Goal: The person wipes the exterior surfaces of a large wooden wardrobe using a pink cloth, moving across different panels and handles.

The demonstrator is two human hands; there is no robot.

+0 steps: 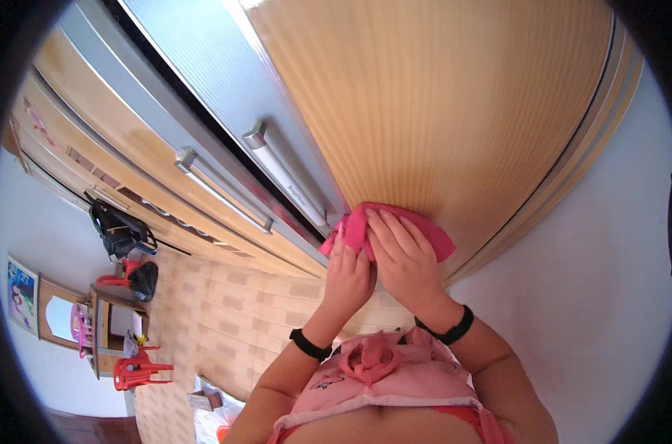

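Note:
A bright pink cloth (441,238) is bunched against the lower part of a wood-grain wardrobe door (439,111). My right hand (404,255) lies over the cloth with its fingers together, pressing it to the panel. Close beside it, my left hand (348,275) grips the cloth's left end, near the door's silvery edge strip. Just above that hand is the foot of a long white and metal door handle (288,177). Part of the cloth is hidden under my fingers. Each wrist wears a black band.
Left of the dark gap, another wood-grain door carries a metal bar handle (225,194). A white wall (565,318) stands to the right. Across the tiled floor (225,311) are a black bag (118,229), red plastic chairs (140,371) and a mirrored dressing table (103,325).

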